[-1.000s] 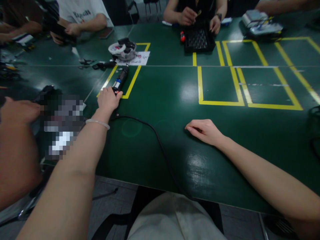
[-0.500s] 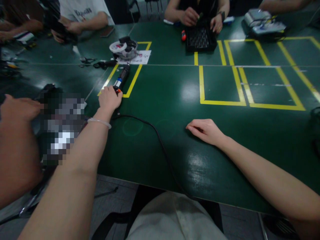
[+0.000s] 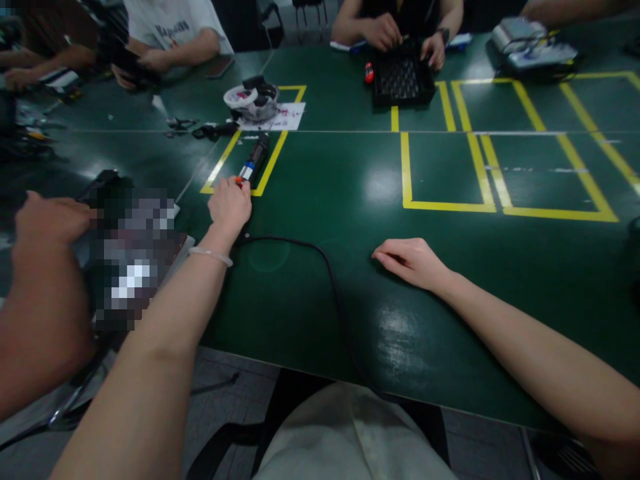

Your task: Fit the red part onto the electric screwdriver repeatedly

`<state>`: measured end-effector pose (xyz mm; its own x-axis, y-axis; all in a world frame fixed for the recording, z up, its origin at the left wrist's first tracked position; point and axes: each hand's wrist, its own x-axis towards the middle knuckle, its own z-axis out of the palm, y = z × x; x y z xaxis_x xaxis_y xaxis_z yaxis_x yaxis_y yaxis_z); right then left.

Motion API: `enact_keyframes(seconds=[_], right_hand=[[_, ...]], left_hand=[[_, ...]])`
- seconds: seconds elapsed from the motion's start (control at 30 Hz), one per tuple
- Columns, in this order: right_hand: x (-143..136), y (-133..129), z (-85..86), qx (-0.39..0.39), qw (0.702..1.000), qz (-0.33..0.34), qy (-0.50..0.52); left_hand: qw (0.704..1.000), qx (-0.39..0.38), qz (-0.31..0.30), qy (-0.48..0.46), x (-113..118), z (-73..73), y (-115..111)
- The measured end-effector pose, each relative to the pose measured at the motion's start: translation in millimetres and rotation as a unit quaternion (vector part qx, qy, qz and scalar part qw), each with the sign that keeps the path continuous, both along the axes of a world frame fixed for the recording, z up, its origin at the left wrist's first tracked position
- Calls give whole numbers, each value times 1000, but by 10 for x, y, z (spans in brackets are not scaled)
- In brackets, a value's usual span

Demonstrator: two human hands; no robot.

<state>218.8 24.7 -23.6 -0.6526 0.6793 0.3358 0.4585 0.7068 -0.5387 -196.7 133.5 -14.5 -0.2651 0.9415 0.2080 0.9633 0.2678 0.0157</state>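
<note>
My left hand (image 3: 230,205) is closed round the near end of a black electric screwdriver (image 3: 256,157), which has a blue and white label and a red part by my fingers. The tool lies tilted inside a yellow tape outline (image 3: 274,163) on the green table (image 3: 330,187). A black cable (image 3: 333,280) runs from beside my left wrist to the table's front edge. My right hand (image 3: 407,260) rests on the table with its fingers curled together and nothing visible in them.
A bundle of tape rolls (image 3: 257,100) sits on white paper (image 3: 293,116). Across the table, a person's hands work over a black tray (image 3: 403,83) beside a red object (image 3: 369,73). Another person's arm (image 3: 47,267) is at the left. Equipment (image 3: 533,43) stands at the back right.
My left hand and the screwdriver have shifted slightly right in view, and so has the background. The hand across the table has lowered toward the black tray. My right hand stays put.
</note>
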Motion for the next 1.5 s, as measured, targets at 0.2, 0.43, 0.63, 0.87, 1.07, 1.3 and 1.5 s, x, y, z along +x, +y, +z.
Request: enact_keyframes(seconds=[0.2,0.43,0.63,0.87,1.07,1.3,1.5], right_hand=[[-5,1,-16,-12,1000,-4,-3],[-3,5,-26,-24,1000,-9,-6],[-15,-8,-4,-24,1000,-9,-4],[-40,-58,12,-5,999,-46,26],[-50,-84,23,-19,997,-48,54],[-79,-91,39,-75,992,-26,101],[-73,-80,31,-245,947,-23,207]], left_hand=[[1000,-8,-27,-7,226,23,-197],[995,-20,-98,22,729,83,-521],[980,-49,-189,30,1248,170,-837],[953,-27,-298,42,1692,113,-1153],[928,-16,-371,32,1999,58,-1382],[902,-51,-429,6,2111,108,-1441],[892,-46,-449,-25,2039,77,-1386]])
